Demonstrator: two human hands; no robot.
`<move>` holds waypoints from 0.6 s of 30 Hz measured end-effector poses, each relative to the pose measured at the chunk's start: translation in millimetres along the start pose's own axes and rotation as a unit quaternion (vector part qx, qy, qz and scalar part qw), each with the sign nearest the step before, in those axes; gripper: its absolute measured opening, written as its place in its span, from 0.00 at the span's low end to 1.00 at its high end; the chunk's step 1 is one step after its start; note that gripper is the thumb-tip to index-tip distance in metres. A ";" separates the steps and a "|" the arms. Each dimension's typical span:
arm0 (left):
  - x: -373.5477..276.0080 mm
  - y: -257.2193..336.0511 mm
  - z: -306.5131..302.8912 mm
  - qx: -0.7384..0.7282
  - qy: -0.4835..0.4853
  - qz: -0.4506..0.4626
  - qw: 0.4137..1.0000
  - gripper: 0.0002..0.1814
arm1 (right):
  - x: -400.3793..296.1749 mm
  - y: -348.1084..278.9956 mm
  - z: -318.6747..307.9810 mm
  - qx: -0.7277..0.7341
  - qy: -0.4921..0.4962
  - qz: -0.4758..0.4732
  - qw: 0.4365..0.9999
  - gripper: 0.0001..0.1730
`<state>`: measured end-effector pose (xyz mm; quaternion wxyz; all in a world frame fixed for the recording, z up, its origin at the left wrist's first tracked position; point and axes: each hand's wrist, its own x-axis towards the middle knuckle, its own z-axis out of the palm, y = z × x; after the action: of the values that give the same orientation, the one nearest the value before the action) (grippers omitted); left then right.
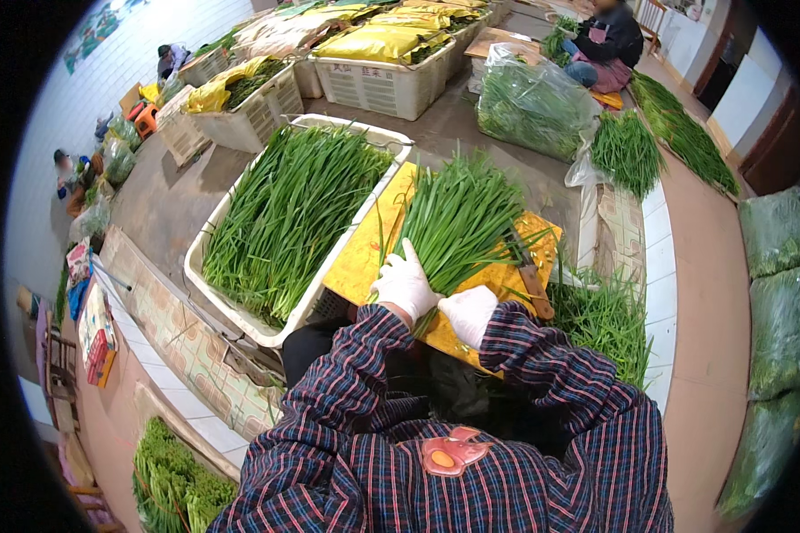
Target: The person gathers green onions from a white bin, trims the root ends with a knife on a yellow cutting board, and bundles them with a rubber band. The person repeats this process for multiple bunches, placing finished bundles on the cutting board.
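A bundle of long green leaves, likely garlic chives (457, 216), lies across a yellow board (353, 256) in front of me. My left hand (405, 283), in a white glove, grips the bundle near its lower end, with one finger stretched along the leaves. Close beside it, my gloved right hand (468, 312) is closed at the stem ends; whether it pinches a stem cannot be told. A knife with a wooden handle (537, 293) rests on the board's right part, its blade partly under leaves. Small cut bits are scattered on the board.
Left of the board stands a white plastic crate (197, 266) full of chives. Loose greens (603, 320) lie to the right. Beyond are a bagged bundle (533, 106), more crates (380, 86) and a seated person (603, 50). Bagged greens (783, 326) line the far right.
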<state>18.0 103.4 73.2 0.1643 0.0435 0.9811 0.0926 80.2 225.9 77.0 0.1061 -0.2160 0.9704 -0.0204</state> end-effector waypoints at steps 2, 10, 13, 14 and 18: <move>16.9 -11.6 14.2 -0.015 -0.014 0.019 1.000 0.65 | 13.9 -6.0 -6.0 -0.078 0.017 -0.017 0.997 0.07; 5.1 -31.6 16.7 -0.051 0.066 0.132 0.988 0.47 | 47.4 -11.8 -14.3 -0.117 0.122 -0.042 0.985 0.08; 10.1 -38.7 30.3 -0.080 0.104 0.113 0.985 0.47 | 50.5 -9.3 -9.3 0.027 0.181 -0.024 0.983 0.08; 9.5 -42.2 32.9 -0.079 0.131 0.113 0.982 0.47 | 46.7 -11.3 -9.3 0.104 0.223 -0.024 0.969 0.08; 10.7 -43.2 32.1 -0.103 0.164 0.140 0.971 0.45 | 41.9 -10.8 6.4 0.402 0.310 0.032 0.861 0.06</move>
<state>16.2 67.7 31.6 -0.0099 0.1471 0.9641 0.2210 49.0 198.4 63.5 -0.1218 -0.1064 0.8669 -0.4715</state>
